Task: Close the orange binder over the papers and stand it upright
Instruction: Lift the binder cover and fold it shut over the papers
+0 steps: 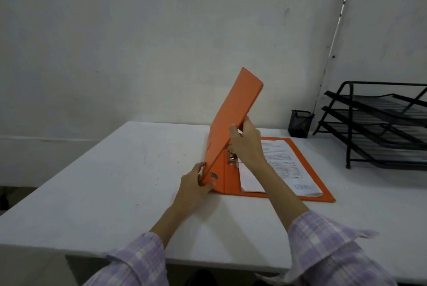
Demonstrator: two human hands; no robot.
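Note:
The orange binder [228, 119] lies half open on the white table [115, 181]. Its back cover rests flat, and its front cover is raised steeply, leaning to the right over the contents. Printed papers [284, 165] sit on the flat cover, held by the metal lever clip [233, 158] near the spine. My left hand [196, 184] grips the near lower corner of the raised cover at the spine. My right hand [246, 142] holds the cover's right edge about halfway up, thumb on the outside.
A black wire paper tray rack [379, 124] with three tiers stands at the right back of the table. A small black mesh pen cup [300, 124] sits beside it against the wall. The table's near edge [161, 255] is close to my sleeves.

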